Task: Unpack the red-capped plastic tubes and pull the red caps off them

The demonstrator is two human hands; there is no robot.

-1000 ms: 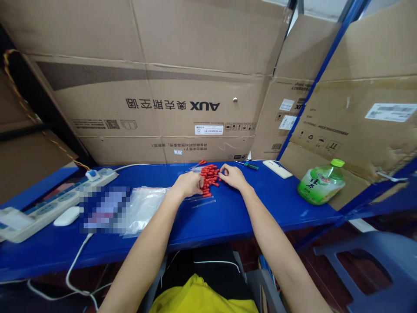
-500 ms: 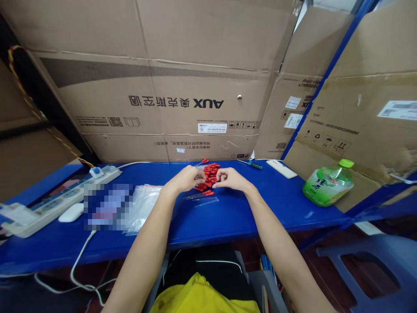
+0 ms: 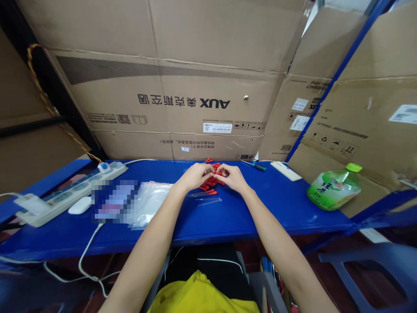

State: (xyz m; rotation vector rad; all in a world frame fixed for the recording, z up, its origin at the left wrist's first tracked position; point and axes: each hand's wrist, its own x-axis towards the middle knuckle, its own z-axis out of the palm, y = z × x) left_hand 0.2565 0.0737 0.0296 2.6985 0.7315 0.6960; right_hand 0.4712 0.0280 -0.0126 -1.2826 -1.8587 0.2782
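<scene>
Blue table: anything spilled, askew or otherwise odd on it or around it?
I see no spill on the table. The cardboard panel behind it has its printing upside down. A thin clear tube lies in front of the red pieces, apart from them. The hands hide part of that pile.

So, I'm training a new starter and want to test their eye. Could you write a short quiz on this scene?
1. Fill in: the bottle has a ____ cap.
2. True or false: the left hand and the right hand are close together at the red pieces.
3. Which lies nearest the power strip: (A) the screwdriver, (B) the plastic bags, (C) the bottle?

Key: 1. green; 2. true; 3. B.
</scene>
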